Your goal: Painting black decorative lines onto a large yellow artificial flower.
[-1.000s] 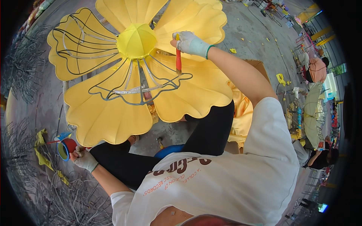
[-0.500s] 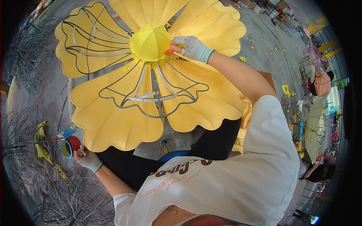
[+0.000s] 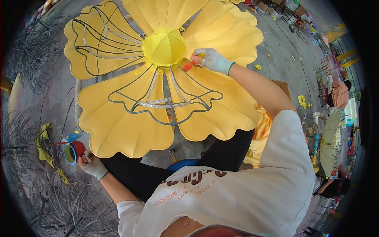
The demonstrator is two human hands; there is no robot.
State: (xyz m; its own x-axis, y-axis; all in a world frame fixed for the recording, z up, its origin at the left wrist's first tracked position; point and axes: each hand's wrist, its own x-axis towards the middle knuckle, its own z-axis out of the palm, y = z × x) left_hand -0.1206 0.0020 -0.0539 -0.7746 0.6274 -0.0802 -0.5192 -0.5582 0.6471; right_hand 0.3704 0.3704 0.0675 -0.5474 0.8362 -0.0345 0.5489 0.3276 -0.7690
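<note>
A large yellow fabric flower spreads in front of me, its scalloped petals [image 3: 126,126] around a brighter yellow domed centre [image 3: 164,46]. Dark wire outlines with pale strips [image 3: 166,104] lie over some petals. My right hand [image 3: 213,61], in a pale glove with bare fingertips, pinches a small red-and-yellow tool [image 3: 188,66] just right of the dome, over a petal's base; its exact kind is unclear. At the lower left, my gloved left hand [image 3: 94,166] has its fingers curled at the side of a small red can [image 3: 78,148] with a blue rim and greenish inside.
Bundles of grey wire branches [image 3: 75,209] lie along the left side. Yellow cloth scraps [image 3: 45,148] are near the can. Shiny golden fabric [image 3: 258,136] and a cardboard box [image 3: 282,87] are at my right. Other people [image 3: 338,94] sit at the far right.
My right hand has drawn the red-and-yellow tool slightly away from the dome, rightward and down, showing more of its red part. The left hand stays at the can; the whole view shifts slightly.
</note>
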